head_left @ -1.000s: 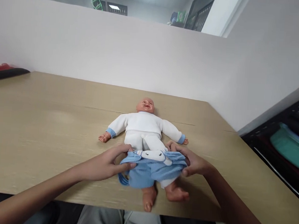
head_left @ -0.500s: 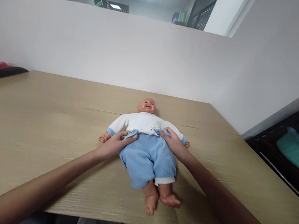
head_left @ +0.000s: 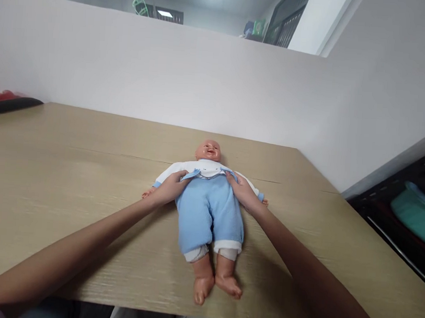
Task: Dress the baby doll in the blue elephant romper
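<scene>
A baby doll (head_left: 208, 150) lies on its back on the wooden table (head_left: 71, 169), head away from me, bare feet toward the near edge. It wears a white top and light blue fleece trousers (head_left: 209, 211) that reach up to its chest. My left hand (head_left: 171, 187) is closed on the left side of the trousers' waistband. At the right side of the same waistband, my right hand (head_left: 242, 192) is closed on the fabric. Both arms stretch forward along the doll's sides.
A white partition wall (head_left: 167, 79) stands behind the table. A dark tray with something red (head_left: 3, 100) sits at the far left. A black shelf holding teal cloth (head_left: 411, 209) is on the right. The table's near edge is just beyond the doll's feet.
Both hands have pulled the blue trousers from the doll's thighs up over its hips to its chest. The trouser legs now lie straight, and the doll's legs are closer together.
</scene>
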`<state>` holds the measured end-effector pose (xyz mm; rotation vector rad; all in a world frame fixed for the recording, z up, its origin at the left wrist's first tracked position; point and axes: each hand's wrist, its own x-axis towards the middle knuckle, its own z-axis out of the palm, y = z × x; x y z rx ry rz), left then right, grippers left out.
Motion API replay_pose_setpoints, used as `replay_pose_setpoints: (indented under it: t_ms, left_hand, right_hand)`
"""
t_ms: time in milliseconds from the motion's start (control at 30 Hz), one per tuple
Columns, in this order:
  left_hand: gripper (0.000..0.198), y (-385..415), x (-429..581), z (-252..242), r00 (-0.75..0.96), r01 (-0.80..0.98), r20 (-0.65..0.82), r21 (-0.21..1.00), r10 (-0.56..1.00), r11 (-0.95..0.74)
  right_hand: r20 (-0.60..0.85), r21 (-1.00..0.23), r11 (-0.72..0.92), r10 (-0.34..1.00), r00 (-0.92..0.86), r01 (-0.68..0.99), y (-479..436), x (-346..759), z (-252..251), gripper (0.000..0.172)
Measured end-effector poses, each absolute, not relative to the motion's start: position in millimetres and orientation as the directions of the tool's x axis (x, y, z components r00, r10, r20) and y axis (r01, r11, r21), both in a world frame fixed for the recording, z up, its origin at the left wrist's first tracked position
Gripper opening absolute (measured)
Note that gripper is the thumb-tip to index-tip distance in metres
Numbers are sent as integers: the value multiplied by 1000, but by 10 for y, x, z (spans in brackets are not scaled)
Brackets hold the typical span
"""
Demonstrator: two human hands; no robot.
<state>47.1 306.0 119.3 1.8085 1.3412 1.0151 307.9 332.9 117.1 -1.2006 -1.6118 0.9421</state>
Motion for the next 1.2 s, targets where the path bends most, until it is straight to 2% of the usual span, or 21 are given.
replay_pose_setpoints:
  t_ms: [100, 167, 233, 333, 433, 533, 633, 767, 867, 967, 1100, 1200]
  left_hand:
    - [44, 3178, 508, 1157, 229, 416, 200, 865, 953, -281]
    - [46, 3120, 459, 1146, 273, 408, 222, 854, 936, -321]
    - [42, 3003, 364, 1134, 317, 429, 244, 825, 917, -368]
    - [37, 2851, 219, 1110, 377, 488, 258, 761, 889, -428]
    - [31, 2811, 164, 1094, 423, 460, 308, 737, 852, -495]
    - [26, 2855, 213, 1081, 382, 417, 314, 781, 869, -465]
    - [25, 2944, 308, 1044, 244, 418, 302, 825, 922, -380]
    - [31, 3103, 422, 973, 176, 370, 264, 875, 948, -312]
    - [35, 3177, 440, 954, 190, 338, 254, 890, 948, -306]
    - [36, 3163, 333, 974, 270, 316, 221, 899, 937, -303]
    - [29, 3091, 52, 999, 468, 246, 188, 911, 863, -331]
    - [36, 3046, -98, 997, 571, 219, 195, 900, 797, -377]
  right_hand:
    - [137, -967, 163, 981, -141, 194, 3430, 3118, 1121, 60]
    - [128, -969, 151, 984, -125, 198, 3402, 3205, 1101, 59]
    - [137, -957, 166, 982, -132, 238, 3326, 3323, 1091, 56]
    - [137, -927, 208, 963, -234, 314, 3194, 3481, 1088, 53]
    - [163, -873, 258, 954, -251, 414, 3111, 3507, 1107, 52]
    - [261, -834, 334, 940, -219, 440, 3144, 3412, 1131, 44]
    - [314, -820, 373, 927, -203, 435, 3294, 3306, 1113, 41]
    - [250, -865, 272, 962, -109, 421, 3503, 3207, 1043, 47]
    - [214, -895, 247, 968, -128, 371, 3536, 3162, 1033, 50]
    - [183, -908, 237, 966, -180, 345, 3447, 3197, 1062, 48]
    - [132, -920, 191, 973, -187, 342, 3243, 3437, 1026, 36]
    - [92, -923, 195, 949, -301, 331, 3087, 3689, 915, 30]
